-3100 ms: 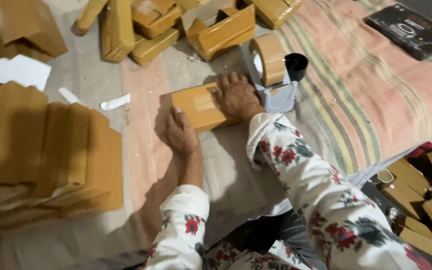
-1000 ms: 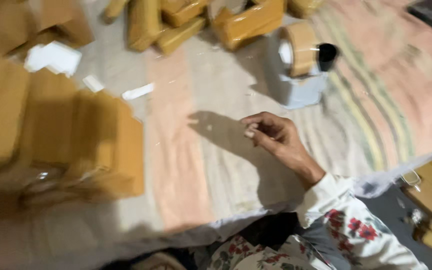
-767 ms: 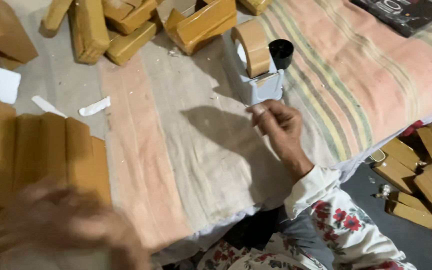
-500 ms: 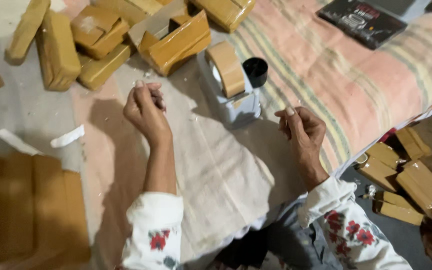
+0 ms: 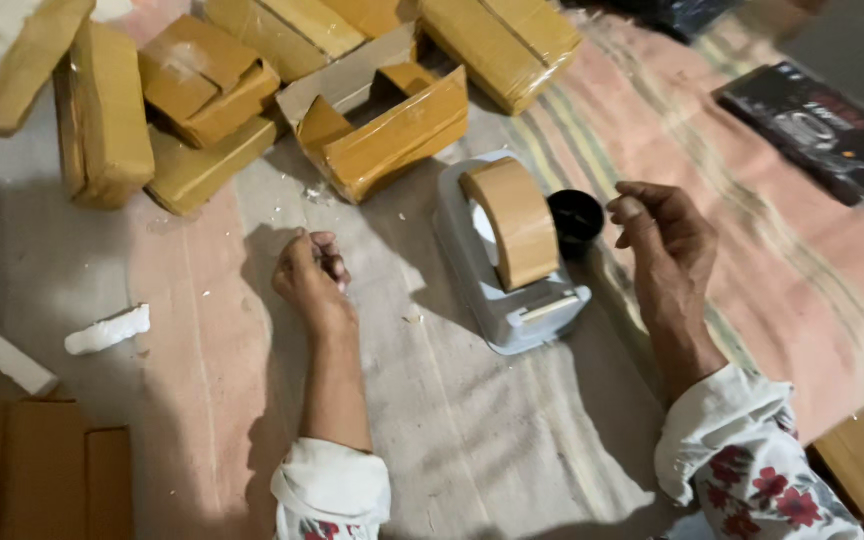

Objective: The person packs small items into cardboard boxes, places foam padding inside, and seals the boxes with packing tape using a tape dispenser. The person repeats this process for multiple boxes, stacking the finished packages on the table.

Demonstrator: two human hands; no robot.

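A person in floral-print sleeves works over a striped cloth point(image 5: 512, 440) spread on the floor, both hands raised on either side of a grey tape dispenser point(image 5: 508, 290) loaded with a roll of brown tape point(image 5: 514, 222). The left hand point(image 5: 309, 277) hovers just left of the dispenser, fingers curled in towards the thumb as if pinching; whether anything thin is caught in that grip cannot be told. The right hand point(image 5: 664, 238) is lifted just right of the roll, fingers loosely bent, thumb and forefinger nearly together, with nothing plainly in its grip.

The dispenser stands upright on the cloth between the hands, its cutting edge towards the person. It looks heavy-based and stiff, made to stay put while tape is drawn; the tape itself would be light, thin and sticky, best taken by the loose end at the cutter. A small black cup point(image 5: 576, 216) is touching the far side of the dispenser; its contents are not visible.

Beyond lies a heap of parcels wrapped in brown tape point(image 5: 112, 110), among them an open cardboard box point(image 5: 377, 110) whose inside is in shadow. White foam scraps point(image 5: 107, 330) lie to the left, flat cardboard pieces point(image 5: 42, 480) at the near left corner, and a dark flat packet point(image 5: 817, 125) at the far right.
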